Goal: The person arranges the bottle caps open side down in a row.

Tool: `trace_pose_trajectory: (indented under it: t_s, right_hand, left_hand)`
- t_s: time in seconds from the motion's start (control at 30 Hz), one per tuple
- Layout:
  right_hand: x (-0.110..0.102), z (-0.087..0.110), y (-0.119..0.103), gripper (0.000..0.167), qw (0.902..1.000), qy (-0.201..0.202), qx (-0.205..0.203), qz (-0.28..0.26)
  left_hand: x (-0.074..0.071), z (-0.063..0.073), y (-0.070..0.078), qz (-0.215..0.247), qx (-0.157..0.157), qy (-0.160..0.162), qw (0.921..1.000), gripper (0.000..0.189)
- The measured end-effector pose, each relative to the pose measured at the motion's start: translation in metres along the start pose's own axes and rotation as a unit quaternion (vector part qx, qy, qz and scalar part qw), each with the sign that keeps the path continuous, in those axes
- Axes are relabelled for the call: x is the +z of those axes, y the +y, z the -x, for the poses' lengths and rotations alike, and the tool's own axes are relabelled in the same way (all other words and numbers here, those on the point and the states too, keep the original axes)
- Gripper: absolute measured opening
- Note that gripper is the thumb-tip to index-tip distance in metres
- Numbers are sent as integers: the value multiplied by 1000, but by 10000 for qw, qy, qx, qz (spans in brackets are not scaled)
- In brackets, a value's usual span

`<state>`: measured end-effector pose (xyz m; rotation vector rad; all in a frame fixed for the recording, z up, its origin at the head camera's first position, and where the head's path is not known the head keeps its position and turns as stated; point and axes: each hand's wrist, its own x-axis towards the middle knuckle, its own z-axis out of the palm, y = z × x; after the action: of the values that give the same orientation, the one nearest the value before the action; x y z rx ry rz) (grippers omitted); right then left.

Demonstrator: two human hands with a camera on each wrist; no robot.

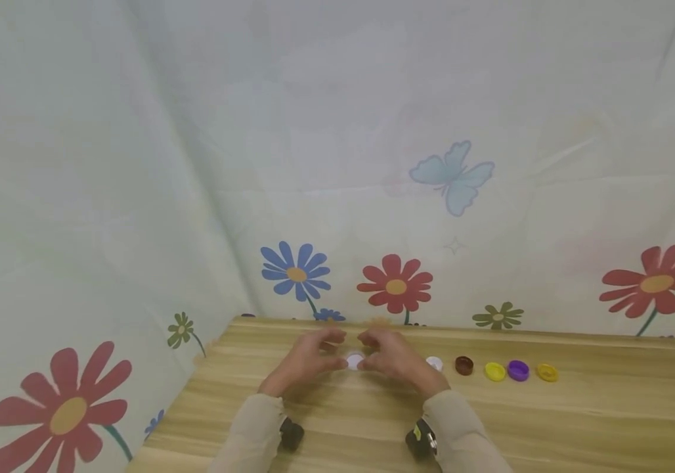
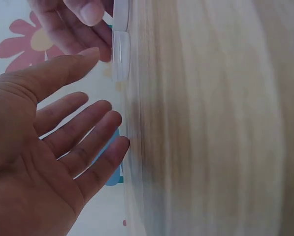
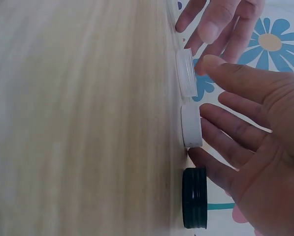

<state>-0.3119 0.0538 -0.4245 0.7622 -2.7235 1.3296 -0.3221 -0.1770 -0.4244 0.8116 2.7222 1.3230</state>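
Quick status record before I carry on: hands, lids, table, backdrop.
Hands: left hand and right hand, fingers apart, on either side of a white lid
Contact: cannot tell
Other lids, left to right: second white lid, brown lid, yellow lid, purple lid, orange lid
Surface: wooden table
Backdrop: flowered cloth

1 pale cap (image 1: 354, 360) between left hand (image 1: 309, 357) and right hand (image 1: 398, 358); right of latter, 1 each: white cap (image 1: 435, 362), brown cap (image 1: 464, 366), yellow cap (image 1: 495, 372), purple cap (image 1: 517, 370), orange cap (image 1: 547, 373).

Smooth, plastic-looking white lid (image 1: 354, 361), wood-grained tabletop (image 1: 352, 427).
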Motion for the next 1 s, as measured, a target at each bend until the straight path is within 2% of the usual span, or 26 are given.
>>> trace_pose_trajectory:
  t_s: [0.17, 0.3, 0.47, 0.7, 1.0]
  right_hand:
    - [2, 0, 2, 45, 10000, -53, -5, 20]
    - [5, -1, 4, 41, 10000, -61, -59, 43]
    - [9, -2, 5, 38, 10000, -22, 47, 27]
    - [10, -5, 5, 34, 9992, -22, 401, 82]
    - [11, -5, 6, 33, 9996, 145, 166, 198]
  left_hand:
    - [3, -2, 1, -54, -97, -81, 9999, 42]
    - [5, -4, -1, -116, 31, -132, 9998, 31]
    - [6, -3, -3, -302, -12, -161, 9994, 25]
    - [7, -4, 1, -317, 6, -235, 9992, 24]
    - [5, -1, 2, -338, -153, -86, 9993, 30]
